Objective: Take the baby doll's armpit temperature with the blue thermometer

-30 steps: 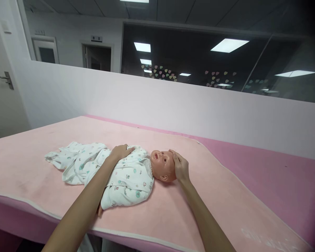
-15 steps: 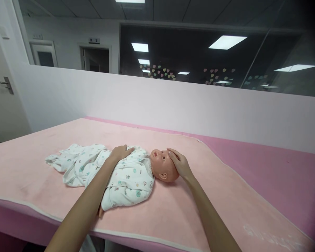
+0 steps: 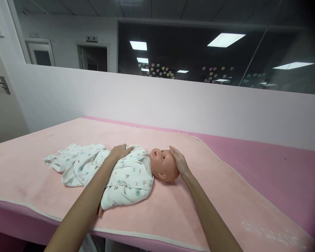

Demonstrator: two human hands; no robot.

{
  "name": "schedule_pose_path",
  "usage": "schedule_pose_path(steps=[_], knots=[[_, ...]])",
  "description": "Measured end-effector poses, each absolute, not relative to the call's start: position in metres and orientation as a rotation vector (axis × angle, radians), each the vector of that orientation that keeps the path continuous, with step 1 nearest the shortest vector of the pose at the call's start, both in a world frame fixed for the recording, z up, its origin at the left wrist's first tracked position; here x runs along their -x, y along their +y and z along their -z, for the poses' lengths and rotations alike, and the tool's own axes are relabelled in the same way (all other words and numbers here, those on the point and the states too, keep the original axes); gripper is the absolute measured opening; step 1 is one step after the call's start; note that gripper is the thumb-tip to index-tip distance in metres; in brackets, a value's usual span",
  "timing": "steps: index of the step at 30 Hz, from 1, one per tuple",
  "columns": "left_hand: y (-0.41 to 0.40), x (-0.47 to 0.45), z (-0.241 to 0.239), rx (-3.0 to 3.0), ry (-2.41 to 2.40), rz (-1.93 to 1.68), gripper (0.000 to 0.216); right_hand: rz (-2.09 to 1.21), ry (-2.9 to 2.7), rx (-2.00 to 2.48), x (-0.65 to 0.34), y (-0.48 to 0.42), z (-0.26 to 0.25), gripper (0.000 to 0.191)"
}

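A baby doll [image 3: 165, 166] lies on its back, its bald head to the right and its mouth open. It wears white printed baby clothes [image 3: 128, 182], with the trouser legs stretching left. One small doll hand shows below the near sleeve. My left hand [image 3: 120, 152] rests flat on the doll's front, fingers stretched out across the cloth. Against the top of the doll's head lies my right hand [image 3: 179, 161], open, its fingers together and touching the forehead and crown. Neither hand grips anything.
Under the doll spreads a peach-pink mat [image 3: 173, 217] with pale piping, over a darker pink surface [image 3: 252, 161]. A white low wall [image 3: 147, 101] with a window above it stands behind. A door with a handle [image 3: 4, 85] is at the far left.
My right hand has slid slightly back off the forehead toward the crown of the doll's head. My left hand stays on the doll's front. The camera view has shifted slightly.
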State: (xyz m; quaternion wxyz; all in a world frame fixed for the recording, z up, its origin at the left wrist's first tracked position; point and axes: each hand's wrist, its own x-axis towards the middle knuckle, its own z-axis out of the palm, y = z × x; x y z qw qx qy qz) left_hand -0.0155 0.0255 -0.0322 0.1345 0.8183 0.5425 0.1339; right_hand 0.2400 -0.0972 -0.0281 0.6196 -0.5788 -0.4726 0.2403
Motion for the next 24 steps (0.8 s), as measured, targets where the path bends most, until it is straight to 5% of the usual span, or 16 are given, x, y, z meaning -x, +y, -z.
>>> schedule_pose_path(steps=[24], knots=[[0.0261,0.0157,0.0330,-2.373,1.573,-0.405,0.063,-0.702,-1.169,1.296,-0.2355,-0.1059,0.0202,0.039]])
